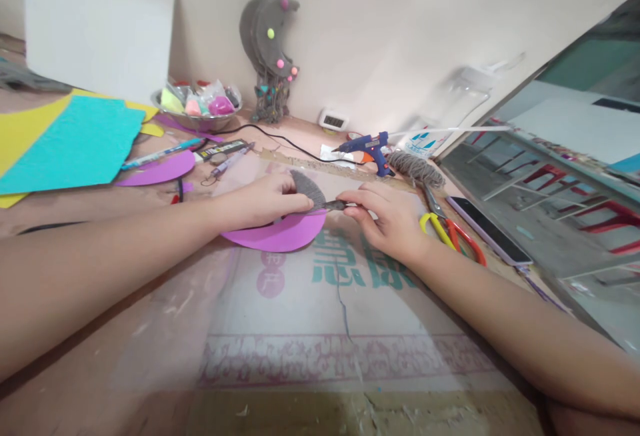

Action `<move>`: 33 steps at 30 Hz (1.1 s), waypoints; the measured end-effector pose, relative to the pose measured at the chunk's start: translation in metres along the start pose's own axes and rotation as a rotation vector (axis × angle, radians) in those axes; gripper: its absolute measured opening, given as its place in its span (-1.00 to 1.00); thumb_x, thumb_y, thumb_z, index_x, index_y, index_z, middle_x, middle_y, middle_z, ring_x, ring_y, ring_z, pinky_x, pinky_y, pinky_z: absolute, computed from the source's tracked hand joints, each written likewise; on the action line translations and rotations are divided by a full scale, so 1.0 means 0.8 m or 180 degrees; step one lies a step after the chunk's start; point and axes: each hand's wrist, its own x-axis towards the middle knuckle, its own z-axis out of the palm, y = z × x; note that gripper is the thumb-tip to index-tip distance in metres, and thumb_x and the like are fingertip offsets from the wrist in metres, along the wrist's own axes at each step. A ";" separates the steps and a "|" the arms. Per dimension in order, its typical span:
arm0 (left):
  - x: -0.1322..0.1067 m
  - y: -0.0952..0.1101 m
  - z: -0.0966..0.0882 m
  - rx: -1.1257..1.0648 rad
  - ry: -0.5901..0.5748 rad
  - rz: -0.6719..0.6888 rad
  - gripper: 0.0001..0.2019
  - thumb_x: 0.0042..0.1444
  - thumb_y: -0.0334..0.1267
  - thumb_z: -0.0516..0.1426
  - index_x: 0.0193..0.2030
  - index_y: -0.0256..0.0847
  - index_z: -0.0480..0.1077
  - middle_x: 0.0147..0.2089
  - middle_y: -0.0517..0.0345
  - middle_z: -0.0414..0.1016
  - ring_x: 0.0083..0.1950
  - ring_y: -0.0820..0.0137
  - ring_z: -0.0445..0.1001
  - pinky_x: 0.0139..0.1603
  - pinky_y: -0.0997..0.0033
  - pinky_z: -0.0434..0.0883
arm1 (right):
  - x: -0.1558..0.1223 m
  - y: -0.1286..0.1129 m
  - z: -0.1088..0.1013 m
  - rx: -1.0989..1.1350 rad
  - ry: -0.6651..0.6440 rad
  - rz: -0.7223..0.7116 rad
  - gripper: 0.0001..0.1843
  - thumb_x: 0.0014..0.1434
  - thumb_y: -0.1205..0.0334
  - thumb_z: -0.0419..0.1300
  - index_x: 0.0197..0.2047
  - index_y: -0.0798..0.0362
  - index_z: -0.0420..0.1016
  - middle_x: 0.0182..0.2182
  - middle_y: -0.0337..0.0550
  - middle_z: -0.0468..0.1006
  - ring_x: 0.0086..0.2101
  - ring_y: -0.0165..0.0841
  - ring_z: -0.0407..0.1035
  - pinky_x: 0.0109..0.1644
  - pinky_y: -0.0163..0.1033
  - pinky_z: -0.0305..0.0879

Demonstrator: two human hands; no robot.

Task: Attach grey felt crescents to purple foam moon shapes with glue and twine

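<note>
Whitish printed sheeting is spreading beneath the work. Over it, the left hand is grasping a purple piece, which is curving out below the thumb, and a grey striped piece just behind it. Thumb and forefinger of the right hand are pinching a slim dark item beside the grey edge.
</note>
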 end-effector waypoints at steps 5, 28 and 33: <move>0.001 -0.002 -0.001 -0.0058 -0.0037 0.0002 -0.74 0.06 -0.14 0.02 -0.52 -0.27 0.31 -0.56 0.27 0.27 -0.51 0.52 0.24 -0.52 0.53 0.17 | 0.000 -0.001 0.000 0.0004 0.0020 -0.0064 -0.80 0.21 0.24 0.07 -0.17 0.11 0.47 -0.43 -0.13 0.47 -0.39 -0.37 0.35 -0.30 -0.28 0.26; -0.002 0.006 0.000 -0.0144 -0.0022 0.0025 -0.78 0.03 -0.19 0.03 -0.52 -0.27 0.32 -0.55 0.26 0.29 -0.52 0.54 0.22 -0.54 0.54 0.15 | 0.002 -0.005 0.001 -0.0033 -0.0062 -0.0024 -0.77 0.23 0.22 0.03 -0.16 0.09 0.46 -0.43 -0.13 0.47 -0.40 -0.36 0.33 -0.30 -0.27 0.24; -0.003 0.007 0.000 -0.0169 -0.0024 -0.0056 -0.76 0.03 -0.17 0.04 -0.54 -0.27 0.30 -0.58 0.26 0.26 -0.54 0.54 0.21 -0.57 0.54 0.12 | 0.002 -0.004 0.000 -0.0088 -0.0056 -0.0059 -0.76 0.24 0.19 0.03 -0.16 0.09 0.46 -0.42 -0.13 0.47 -0.39 -0.35 0.34 -0.29 -0.27 0.24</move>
